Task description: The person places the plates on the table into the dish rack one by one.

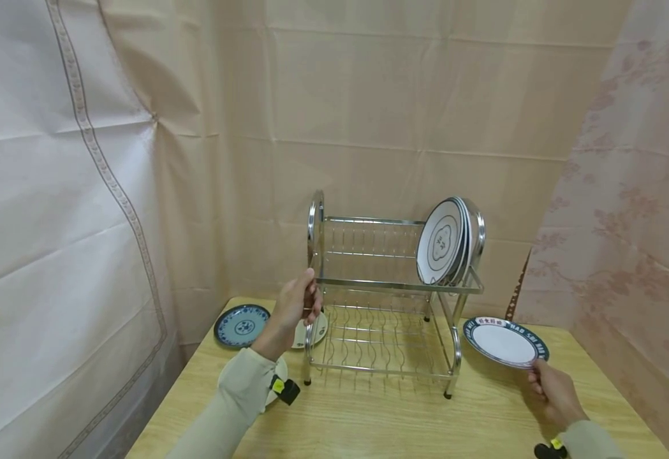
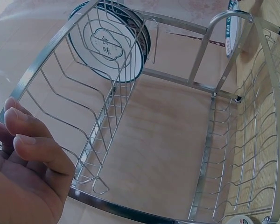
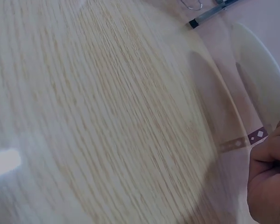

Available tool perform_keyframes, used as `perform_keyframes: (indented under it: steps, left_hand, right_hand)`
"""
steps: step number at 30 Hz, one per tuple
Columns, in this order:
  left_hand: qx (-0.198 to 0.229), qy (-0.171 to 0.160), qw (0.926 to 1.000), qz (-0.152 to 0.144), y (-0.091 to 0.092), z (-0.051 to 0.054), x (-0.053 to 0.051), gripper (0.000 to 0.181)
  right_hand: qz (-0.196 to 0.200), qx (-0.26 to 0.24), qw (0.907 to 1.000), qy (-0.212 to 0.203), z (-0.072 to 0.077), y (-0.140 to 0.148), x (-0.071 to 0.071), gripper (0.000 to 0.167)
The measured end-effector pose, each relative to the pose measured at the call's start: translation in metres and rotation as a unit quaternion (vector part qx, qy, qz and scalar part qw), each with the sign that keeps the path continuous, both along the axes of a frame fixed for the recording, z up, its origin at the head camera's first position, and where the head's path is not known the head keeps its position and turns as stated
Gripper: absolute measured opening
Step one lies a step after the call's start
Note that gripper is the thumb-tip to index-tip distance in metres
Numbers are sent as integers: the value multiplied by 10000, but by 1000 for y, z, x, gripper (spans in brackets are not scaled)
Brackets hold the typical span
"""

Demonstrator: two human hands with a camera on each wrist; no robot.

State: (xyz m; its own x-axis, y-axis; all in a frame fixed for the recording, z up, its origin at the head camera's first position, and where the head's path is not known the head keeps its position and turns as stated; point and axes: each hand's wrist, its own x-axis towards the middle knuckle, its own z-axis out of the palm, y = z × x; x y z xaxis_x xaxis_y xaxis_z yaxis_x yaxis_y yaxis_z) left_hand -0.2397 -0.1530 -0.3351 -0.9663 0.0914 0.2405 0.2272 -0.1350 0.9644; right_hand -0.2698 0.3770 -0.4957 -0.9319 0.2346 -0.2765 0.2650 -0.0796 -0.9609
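My right hand [image 1: 558,390] pinches the near right edge of a white plate [image 1: 505,342] with a dark green lettered rim. In the right wrist view that plate [image 3: 261,70] stands tilted above the tabletop, its underside showing. My left hand [image 1: 293,312] is at the front left corner of a two-tier metal dish rack [image 1: 386,285], fingers loosely curled. Nothing shows inside its palm in the left wrist view; whether it touches the rack bar cannot be told. Several white plates [image 1: 442,243] with dark rims lean together at the right end of the upper tier.
A blue patterned plate [image 1: 243,326] lies at the table's back left. Beside the rack's left foot are a small white dish [image 1: 318,330] and another pale plate [image 1: 281,370], both partly hidden by my left arm. Hanging cloth [image 1: 368,95] surrounds the wooden table [image 1: 368,421].
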Motion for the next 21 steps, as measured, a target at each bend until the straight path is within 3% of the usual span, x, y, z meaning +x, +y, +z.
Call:
perform_keyframes:
  steps: [5, 13, 21]
  left_hand:
    - [11, -14, 10000, -15, 0, 1, 0, 47]
    - [67, -34, 10000, -29, 0, -1, -1, 48]
    - [95, -41, 9999, -59, 0, -2, -3, 48]
  right_hand:
    - [-59, 143, 9997, 208, 4, 2, 4, 38]
    - [15, 367, 9993, 55, 8, 9, 9, 41]
    - [-11, 630, 9977, 232, 11, 12, 11, 42]
